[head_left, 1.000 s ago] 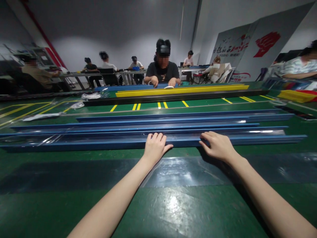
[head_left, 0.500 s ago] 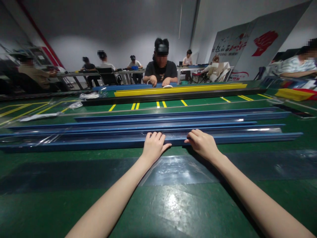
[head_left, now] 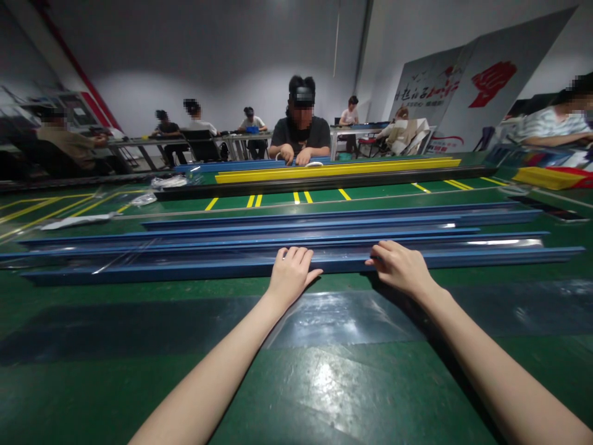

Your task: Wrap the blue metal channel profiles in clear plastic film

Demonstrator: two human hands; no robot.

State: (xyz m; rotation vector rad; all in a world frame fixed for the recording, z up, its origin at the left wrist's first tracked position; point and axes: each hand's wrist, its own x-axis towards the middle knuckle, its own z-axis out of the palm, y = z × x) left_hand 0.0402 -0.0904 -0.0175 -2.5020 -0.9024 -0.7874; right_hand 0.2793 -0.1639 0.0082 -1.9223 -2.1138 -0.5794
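A long blue channel strip (head_left: 176, 271) lies crosswise in front of me, nearest of several. My left hand (head_left: 293, 272) straddles its near wall, fingers over the rim and thumb stretched along the outer face. To the right, my right hand (head_left: 398, 264) pinches the same near wall, with thumb and fingertips close together. Clear film (head_left: 504, 243) shines inside the channel. Under my forearms, a flat strip of clear plastic sheet (head_left: 343, 318) lies on the green table.
More blue channels (head_left: 324, 216) lie behind, then a yellow channel (head_left: 338, 168) and a black strip (head_left: 324, 183). Across the table sits a co-worker (head_left: 301, 133), both hands near a white ring (head_left: 314, 164). A phone (head_left: 563, 213) and yellow tray (head_left: 549, 178) stand right.
The nearest blue channel has slid to the right, its left end now in view. My right hand has moved right with it; my left hand has barely shifted.
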